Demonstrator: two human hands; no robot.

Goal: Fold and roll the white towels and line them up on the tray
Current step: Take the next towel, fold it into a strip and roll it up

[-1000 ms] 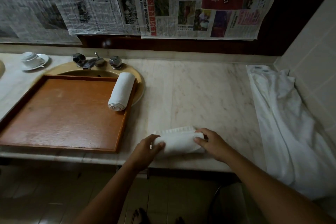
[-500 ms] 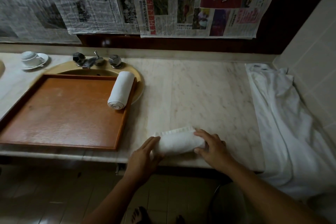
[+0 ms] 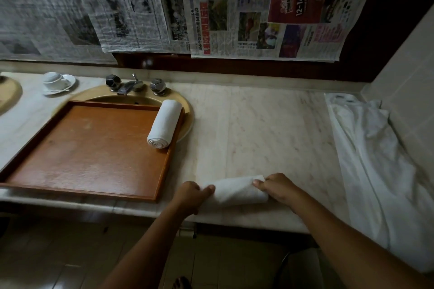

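Newspaper sheets [image 3: 234, 7] hang across the wall behind a pale marble desk [image 3: 258, 129] that we look down on. At ten o'clock a white cup on its saucer [image 3: 57, 82] sits near the wall. Beside it a metal tap [image 3: 135, 84] stands over a yellow basin [image 3: 187, 110]. A brown wooden tray [image 3: 89, 150] lies over the basin, filling the nine o'clock side of the desk. One finished rolled towel [image 3: 164, 124] lies in the tray against its right rim, its spiral end facing us.

At six o'clock, near the desk's front edge, lies the towel being rolled [image 3: 234, 191], a short white bundle set crosswise. Our left hand [image 3: 187, 197] grips its left end, fingers curled under and thumb pressed on top. Our right hand [image 3: 279, 189] grips its right end the same way, thumb on the cloth. Both grips are clamped on the towel.

At three o'clock a heap of loose white cloth [image 3: 375, 171] drapes along the desk beside the tiled side wall [image 3: 411, 77].
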